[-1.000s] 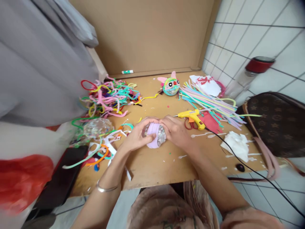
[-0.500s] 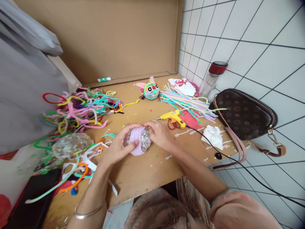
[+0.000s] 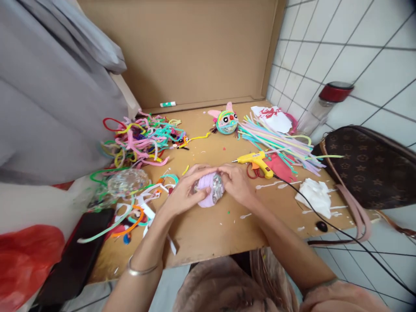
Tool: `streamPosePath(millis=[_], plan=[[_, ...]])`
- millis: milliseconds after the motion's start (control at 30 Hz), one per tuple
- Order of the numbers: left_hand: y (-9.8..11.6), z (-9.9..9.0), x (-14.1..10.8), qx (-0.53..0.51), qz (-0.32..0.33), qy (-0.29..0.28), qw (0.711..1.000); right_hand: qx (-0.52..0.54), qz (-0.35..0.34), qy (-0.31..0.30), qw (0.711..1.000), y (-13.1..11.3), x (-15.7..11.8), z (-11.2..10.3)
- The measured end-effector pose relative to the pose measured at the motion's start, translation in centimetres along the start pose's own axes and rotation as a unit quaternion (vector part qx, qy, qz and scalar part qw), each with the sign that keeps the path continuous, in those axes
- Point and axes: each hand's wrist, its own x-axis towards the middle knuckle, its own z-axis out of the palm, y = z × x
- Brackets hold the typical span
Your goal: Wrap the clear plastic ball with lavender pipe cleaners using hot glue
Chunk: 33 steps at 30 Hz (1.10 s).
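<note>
A clear, crinkly plastic ball [image 3: 219,189] has lilac pipe cleaner [image 3: 206,198] wound round it in a wide band. My left hand [image 3: 188,187] is closed round its left side, thumb pressed on the lilac band and fingers over the top. At the upper right edge of the ball, my right hand [image 3: 238,181] has its fingertips bent in against it; what exactly they pinch is hidden. Just beyond my right hand lies a yellow hot glue gun [image 3: 256,161], its nozzle pointing left. Farther back sits a decorated ball [image 3: 227,123] with pink ears, eyes and a red nose.
Tangled pipe cleaners [image 3: 139,138] are heaped at the left, near another clear ball [image 3: 128,182] and paper scraps. Straight pipe cleaners [image 3: 279,143] lie at the back right. A black cord [image 3: 305,201] crosses past crumpled tissue [image 3: 314,196] and a brown bag [image 3: 367,164].
The whole view has shifted, so the table and hands appear farther right. Both hands stay on the lilac-wrapped ball, with little visible change in their hold.
</note>
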Motion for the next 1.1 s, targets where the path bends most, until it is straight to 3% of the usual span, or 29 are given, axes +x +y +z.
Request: streamPosePath(millis=[100,200,367,467,567,767,967,1100], plan=[[0.1,-0.1,-0.1,0.031,-0.012,-0.005,0.999,0.025,0.008,-0.016,1.0,-0.3,0.0,0.0],[0.0,-0.1,-0.1,0.04,-0.004,-0.008,0.999,0.121,0.014,-0.014,0.992,0.1,0.2,0.4],[0.0,-0.1,0.0,0.063,-0.01,-0.007,0.998,0.328,0.087,-0.056,0.939,1.5,0.6,1.4],[0.2,0.0,0.1,0.07,-0.013,0.004,0.997,0.375,0.089,-0.063,0.921,1.6,0.7,1.8],[0.3,0.2,0.1,0.079,-0.016,0.017,0.997,0.343,0.071,-0.028,0.936,1.3,0.7,1.7],[0.3,0.6,0.0,0.081,-0.018,0.043,0.996,0.219,0.039,0.106,0.969,0.6,0.5,0.9],[-0.1,1.3,-0.1,0.088,-0.017,0.075,0.993,0.165,0.068,0.075,0.981,-0.4,0.7,0.1],[-0.6,1.7,0.0,0.089,-0.01,0.098,0.991,0.114,0.058,0.091,0.988,-0.7,1.1,-0.5]])
